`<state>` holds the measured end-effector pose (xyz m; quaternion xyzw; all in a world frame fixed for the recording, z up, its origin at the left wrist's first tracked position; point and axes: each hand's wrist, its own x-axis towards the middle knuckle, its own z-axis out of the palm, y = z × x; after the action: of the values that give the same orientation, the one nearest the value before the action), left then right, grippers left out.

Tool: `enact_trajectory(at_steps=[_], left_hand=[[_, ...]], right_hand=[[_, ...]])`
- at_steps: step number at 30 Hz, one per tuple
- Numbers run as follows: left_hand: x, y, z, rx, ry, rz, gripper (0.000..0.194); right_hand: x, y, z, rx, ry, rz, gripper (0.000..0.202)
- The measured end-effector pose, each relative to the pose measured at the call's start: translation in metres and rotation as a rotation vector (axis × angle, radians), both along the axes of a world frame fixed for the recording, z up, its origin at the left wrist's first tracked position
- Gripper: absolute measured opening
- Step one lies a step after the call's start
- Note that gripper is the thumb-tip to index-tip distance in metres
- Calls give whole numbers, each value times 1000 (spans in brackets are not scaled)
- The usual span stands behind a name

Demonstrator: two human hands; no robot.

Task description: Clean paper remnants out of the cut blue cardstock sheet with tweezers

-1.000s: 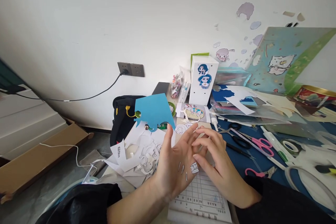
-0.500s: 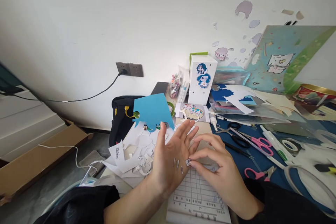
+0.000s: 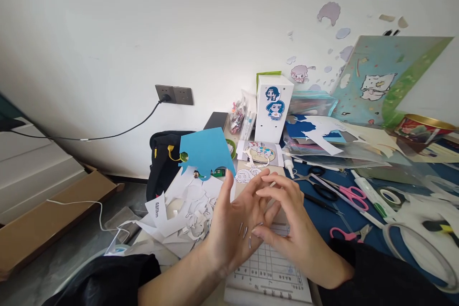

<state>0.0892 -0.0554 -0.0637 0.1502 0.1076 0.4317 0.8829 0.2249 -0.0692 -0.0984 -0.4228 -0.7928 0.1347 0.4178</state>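
Observation:
My left hand (image 3: 238,217) is held palm up with its fingers stretched out. On its palm lie several thin slivers (image 3: 245,232), pale with dark edges, seemingly paper. My right hand (image 3: 292,224) reaches over it from the right. Its thumb tip touches the left palm beside a small dark-edged piece (image 3: 258,224), partly hidden by the thumb. The right fingers arch over the left fingers, apart from the thumb. Below both hands is a sheet with a printed grid (image 3: 267,267).
White paper scraps (image 3: 195,215) and a cut blue sheet (image 3: 208,150) lie on the left. To the right are pink-handled scissors (image 3: 346,234), black-handled scissors (image 3: 324,190) and a tape roll (image 3: 390,197). A white box (image 3: 274,126) stands near the wall.
The thumb and index finger of my right hand have come apart from their pinch on a small piece. The right fingers have lifted over the left fingers; the slivers stay on the palm.

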Motion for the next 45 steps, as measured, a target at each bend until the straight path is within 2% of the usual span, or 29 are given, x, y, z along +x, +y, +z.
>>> enact_trajectory(at_steps=[2, 5, 8, 10, 11, 12, 16, 18, 20, 25, 29, 37, 45], left_hand=[[0, 1, 0, 15, -11, -11, 80], [0, 4, -4, 65, 24, -5, 76], [1, 8, -12, 118, 158, 52, 64], [1, 9, -18, 188, 300, 76, 55], [1, 9, -20, 264, 372, 76, 50], [1, 9, -23, 298, 404, 66, 44], [1, 9, -26, 338, 422, 34, 33], [0, 10, -26, 302, 420, 18, 26], [-1, 13, -26, 233, 410, 7, 21], [-2, 25, -30, 50, 358, -28, 26], [0, 28, -35, -8, 336, -48, 35], [-2, 25, -32, -64, 318, -59, 35], [-2, 24, -33, -80, 323, -55, 36]], right_hand=[[0, 1, -1, 15, -21, -12, 32], [6, 3, -1, 34, -6, -46, 20], [21, 10, 2, 39, 160, -127, 13], [32, 18, 9, -78, 326, -193, 13], [37, 24, 16, -192, 394, -207, 17], [39, 31, 24, -345, 412, -145, 23], [24, 63, 66, -625, 233, 54, 27], [4, 84, 81, -721, 140, 93, 23], [-19, 107, 88, -799, 40, 80, 18], [-72, 161, 79, -936, -209, -49, 19], [-97, 185, 67, -975, -319, -196, 22], [-122, 192, 47, -1020, -371, -391, 23], [-125, 192, 39, -1023, -246, -402, 27]])
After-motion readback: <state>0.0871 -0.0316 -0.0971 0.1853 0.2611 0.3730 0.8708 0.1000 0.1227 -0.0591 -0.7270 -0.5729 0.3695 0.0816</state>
